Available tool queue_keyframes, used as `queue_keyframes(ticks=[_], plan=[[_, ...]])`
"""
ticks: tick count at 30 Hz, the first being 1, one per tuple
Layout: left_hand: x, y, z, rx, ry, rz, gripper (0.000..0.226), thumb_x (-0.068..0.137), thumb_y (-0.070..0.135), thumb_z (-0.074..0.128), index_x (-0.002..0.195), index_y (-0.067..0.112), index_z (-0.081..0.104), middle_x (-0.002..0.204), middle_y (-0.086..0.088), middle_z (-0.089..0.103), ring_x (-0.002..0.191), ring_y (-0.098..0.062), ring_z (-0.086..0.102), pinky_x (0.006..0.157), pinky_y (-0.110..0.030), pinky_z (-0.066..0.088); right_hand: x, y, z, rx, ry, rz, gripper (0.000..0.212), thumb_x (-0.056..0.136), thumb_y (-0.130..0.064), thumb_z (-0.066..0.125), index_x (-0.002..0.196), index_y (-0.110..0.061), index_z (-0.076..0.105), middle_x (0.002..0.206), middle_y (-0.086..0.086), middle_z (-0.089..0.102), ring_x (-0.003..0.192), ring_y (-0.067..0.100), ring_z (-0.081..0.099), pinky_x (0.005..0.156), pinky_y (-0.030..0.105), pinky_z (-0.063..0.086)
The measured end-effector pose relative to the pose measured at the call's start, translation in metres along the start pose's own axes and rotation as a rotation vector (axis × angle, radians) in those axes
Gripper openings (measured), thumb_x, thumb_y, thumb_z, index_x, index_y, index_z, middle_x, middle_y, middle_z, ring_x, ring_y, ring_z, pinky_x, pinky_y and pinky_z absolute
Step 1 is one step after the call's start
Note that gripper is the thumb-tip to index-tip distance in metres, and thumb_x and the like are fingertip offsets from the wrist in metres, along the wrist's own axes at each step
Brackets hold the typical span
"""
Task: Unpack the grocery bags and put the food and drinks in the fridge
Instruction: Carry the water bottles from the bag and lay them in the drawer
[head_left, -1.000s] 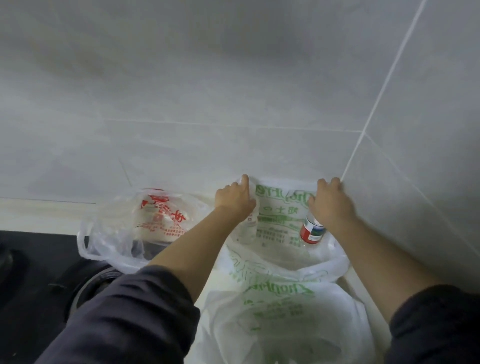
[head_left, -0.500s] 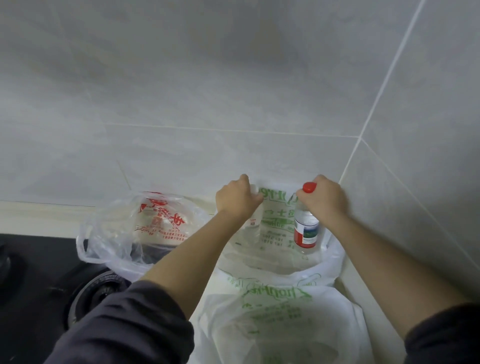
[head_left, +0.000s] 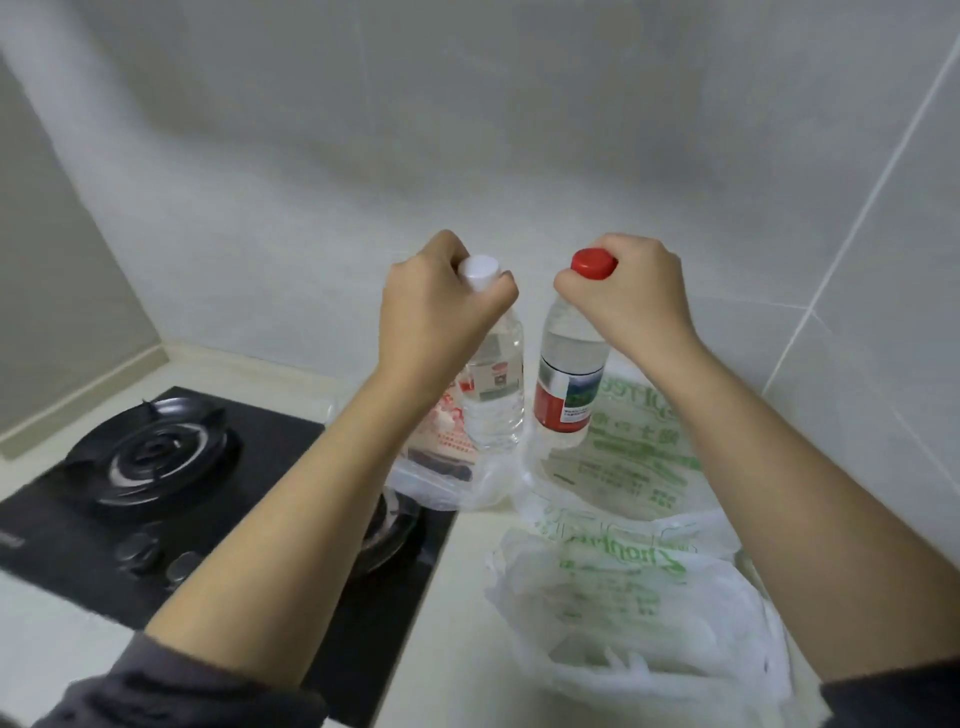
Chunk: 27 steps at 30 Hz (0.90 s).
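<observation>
In the head view, the only one I have, my left hand (head_left: 441, 306) is curled tight round the neck of the white-capped bottle (head_left: 493, 395), just under the cap, and my right hand (head_left: 628, 296) is closed the same way round the neck of the red-capped bottle (head_left: 569, 384); both bottles hang roughly upright, side by side, close but apart as far as I can tell, and they look lifted clear of the green-printed bag (head_left: 639, 467) slumped on the counter (head_left: 457, 597) below the right one; a red-printed bag (head_left: 447, 467) sits under the left bottle, its near edge lapping over the gas hob (head_left: 156, 467), with something dark inside that I cannot identify; a second green-printed bag (head_left: 623, 587) lies nearer to me. I judge the step in hand to be carrying this pair to the fridge, which is nowhere in view; to do it well I would grip the necks firmly, since the bodies look full of clear liquid and will likely swing from a hold this high; I would draw them in toward the body before turning, so neither base knocks the tiled wall (head_left: 519, 130) or drags loose film off the counter; most of the unpacking, by my reckoning, remains.
</observation>
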<state>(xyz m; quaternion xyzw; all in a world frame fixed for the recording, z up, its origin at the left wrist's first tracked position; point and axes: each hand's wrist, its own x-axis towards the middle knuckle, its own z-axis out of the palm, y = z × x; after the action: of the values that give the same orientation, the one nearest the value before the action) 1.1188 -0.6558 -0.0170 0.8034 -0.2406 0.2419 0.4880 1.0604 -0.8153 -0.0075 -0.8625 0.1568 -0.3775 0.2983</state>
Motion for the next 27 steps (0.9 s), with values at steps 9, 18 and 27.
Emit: queue_keyframes(ticks=[9, 18, 27], plan=[[-0.119, -0.066, -0.114, 0.246, -0.003, -0.184, 0.03, 0.076, 0.034, 0.069, 0.077, 0.01, 0.052, 0.063, -0.002, 0.057, 0.063, -0.022, 0.056, 0.055, -0.038, 0.044, -0.123, -0.056, 0.076, 0.153, -0.349, -0.076, 0.022, 0.074, -0.024, 0.069, 0.069, -0.005, 0.06, 0.069, 0.007, 0.063, 0.065, 0.019, 0.052, 0.06, 0.032, 0.042], [-0.24, -0.136, -0.138, 0.396, -0.043, -0.514, 0.035, 0.078, 0.042, 0.07, 0.077, 0.015, 0.048, 0.062, 0.003, 0.056, 0.064, -0.019, 0.056, 0.053, -0.039, 0.047, -0.238, -0.019, 0.129, 0.106, -0.563, -0.003, 0.012, 0.077, -0.023, 0.07, 0.073, -0.015, 0.062, 0.064, -0.002, 0.061, 0.065, 0.018, 0.056, 0.054, 0.022, 0.038], [-0.277, -0.151, -0.132, 0.314, 0.027, -0.596, 0.034, 0.08, 0.038, 0.072, 0.079, 0.014, 0.047, 0.064, 0.004, 0.056, 0.064, -0.016, 0.055, 0.054, -0.03, 0.042, -0.278, 0.0, 0.145, 0.101, -0.497, 0.037, 0.018, 0.08, -0.025, 0.072, 0.073, -0.018, 0.056, 0.062, -0.004, 0.059, 0.064, 0.018, 0.056, 0.059, 0.027, 0.042]])
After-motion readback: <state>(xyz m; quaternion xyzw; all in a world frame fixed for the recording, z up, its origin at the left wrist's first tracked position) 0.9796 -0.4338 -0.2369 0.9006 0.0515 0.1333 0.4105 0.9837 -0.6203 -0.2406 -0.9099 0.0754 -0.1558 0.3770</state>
